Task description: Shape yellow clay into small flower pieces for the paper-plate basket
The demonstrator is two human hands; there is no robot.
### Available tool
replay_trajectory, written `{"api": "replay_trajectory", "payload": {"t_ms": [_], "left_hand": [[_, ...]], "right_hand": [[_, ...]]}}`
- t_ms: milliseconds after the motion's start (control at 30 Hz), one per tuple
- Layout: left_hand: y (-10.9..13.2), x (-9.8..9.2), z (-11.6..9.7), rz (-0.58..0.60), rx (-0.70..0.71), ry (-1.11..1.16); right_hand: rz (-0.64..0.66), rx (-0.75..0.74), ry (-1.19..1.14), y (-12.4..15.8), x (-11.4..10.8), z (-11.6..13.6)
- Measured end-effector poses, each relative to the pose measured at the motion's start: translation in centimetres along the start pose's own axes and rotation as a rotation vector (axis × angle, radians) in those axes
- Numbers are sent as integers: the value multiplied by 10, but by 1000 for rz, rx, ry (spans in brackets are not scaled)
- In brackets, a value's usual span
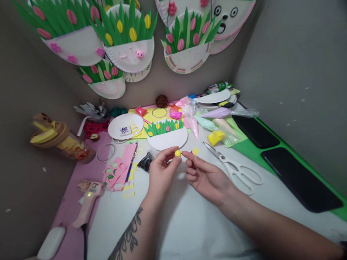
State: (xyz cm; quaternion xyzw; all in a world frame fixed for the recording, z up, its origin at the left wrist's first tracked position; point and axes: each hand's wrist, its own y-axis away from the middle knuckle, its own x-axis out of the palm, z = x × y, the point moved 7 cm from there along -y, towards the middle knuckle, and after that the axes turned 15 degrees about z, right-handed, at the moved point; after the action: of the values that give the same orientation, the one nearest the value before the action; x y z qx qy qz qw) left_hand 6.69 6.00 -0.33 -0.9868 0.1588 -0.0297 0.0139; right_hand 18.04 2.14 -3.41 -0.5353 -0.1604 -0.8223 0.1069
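Observation:
A small yellow clay-like ball (178, 153) is pinched between the thumb and fingers of my left hand (165, 167). My right hand (208, 177) is beside it, its foremost finger stretched to the ball's right side while other fingers curl loosely; I see nothing held there. Whether that fingertip touches the ball is too small to tell. Just beyond my hands lies a folded white paper plate (168, 140) with green paper grass and small yellow and pink tulips. White-handled scissors (236, 170) rest, blades parted, to the right of my right hand.
A pink glue gun (89, 199) with a lit green light lies left, near pink paper scraps (119, 170). Yellow clay in wrap (216, 137) and bagged pastel clay (219, 113) are at the right rear. Two black trays (301, 178) line the right edge. A tumbler (64, 142) stands left.

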Motion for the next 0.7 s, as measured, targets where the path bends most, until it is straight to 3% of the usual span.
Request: {"api": "replay_trajectory", "payload": {"t_ms": [167,267,433,700], "left_hand": [[-2,2,10,27,-28,205],[-3,8,14,63,-57,407],[-1,21,14,156,-98,603],[5,37,13,301,-134,718]], "right_hand": [[-16,-40,88,1,1,5],[-68,-204,439,7,2,23],[-144,-530,1215,24,26,52],[-90,-733,1697,36,47,52]]}}
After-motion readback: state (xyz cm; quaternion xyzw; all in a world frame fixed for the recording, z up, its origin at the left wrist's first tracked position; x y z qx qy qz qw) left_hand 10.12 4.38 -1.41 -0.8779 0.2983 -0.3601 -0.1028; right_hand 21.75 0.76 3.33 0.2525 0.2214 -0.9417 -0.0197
